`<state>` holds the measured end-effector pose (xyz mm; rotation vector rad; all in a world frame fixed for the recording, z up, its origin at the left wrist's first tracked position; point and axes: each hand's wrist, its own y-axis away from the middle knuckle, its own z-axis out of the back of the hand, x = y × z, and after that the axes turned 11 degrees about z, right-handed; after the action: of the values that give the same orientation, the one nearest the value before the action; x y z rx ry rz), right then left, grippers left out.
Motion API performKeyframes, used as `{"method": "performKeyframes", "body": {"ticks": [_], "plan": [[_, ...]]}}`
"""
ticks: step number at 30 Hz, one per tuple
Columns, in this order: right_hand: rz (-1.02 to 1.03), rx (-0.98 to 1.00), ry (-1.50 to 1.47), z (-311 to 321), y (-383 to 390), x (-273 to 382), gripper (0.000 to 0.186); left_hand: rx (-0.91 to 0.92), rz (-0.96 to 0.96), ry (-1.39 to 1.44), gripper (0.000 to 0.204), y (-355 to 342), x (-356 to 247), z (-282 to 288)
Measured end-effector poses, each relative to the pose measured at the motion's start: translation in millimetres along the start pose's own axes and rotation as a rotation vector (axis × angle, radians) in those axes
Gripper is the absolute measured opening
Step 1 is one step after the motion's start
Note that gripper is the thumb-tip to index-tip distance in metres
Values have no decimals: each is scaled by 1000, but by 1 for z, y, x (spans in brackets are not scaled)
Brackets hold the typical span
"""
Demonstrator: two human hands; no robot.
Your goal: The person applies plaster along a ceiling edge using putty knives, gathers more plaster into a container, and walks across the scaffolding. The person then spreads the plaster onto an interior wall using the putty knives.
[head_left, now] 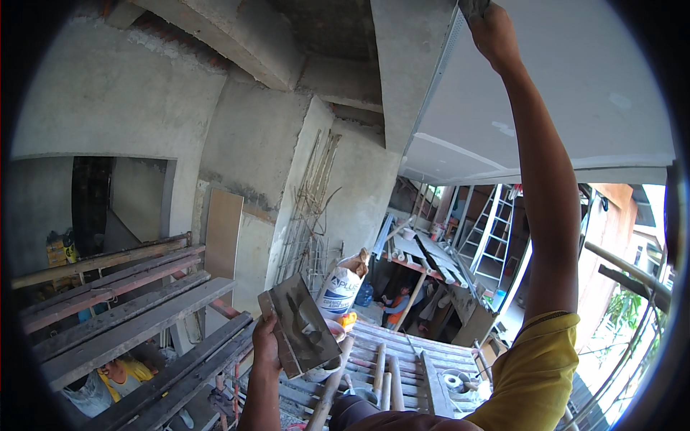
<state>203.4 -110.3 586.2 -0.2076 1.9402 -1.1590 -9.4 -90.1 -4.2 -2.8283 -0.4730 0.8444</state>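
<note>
My left hand (266, 336) grips a flat rectangular board (293, 309) smeared with grey paste. My right arm reaches up to the top of the view, where my right hand (492, 39) is closed on a dark flat tool (473, 10), cut off by the frame. That tool is at a perforated strip (443, 57) along the edge where a grey beam (402, 65) meets the white ceiling (546, 122). Behind the board stands a white bag (341, 291) with an orange object (346, 319) beside it.
Scaffold planks (136, 337) and railings span the left, with a person in yellow (126, 370) below. Bamboo poles (381, 366) and buckets lie on slats underfoot. Farther back are a person in orange (397, 305), a ladder (489, 230) and steel bars (309, 208) against the wall.
</note>
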Motion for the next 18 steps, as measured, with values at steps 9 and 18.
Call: {"method": "performKeyframes", "body": {"ticks": [9,18], "plan": [[-116,-157,-194,15,-38,-11,21,-11,7,-33,45,-2,9,-7],[-151,-81,-126,11,-75,-8,24,-40,17,-67,44,-10,20,-1]]}}
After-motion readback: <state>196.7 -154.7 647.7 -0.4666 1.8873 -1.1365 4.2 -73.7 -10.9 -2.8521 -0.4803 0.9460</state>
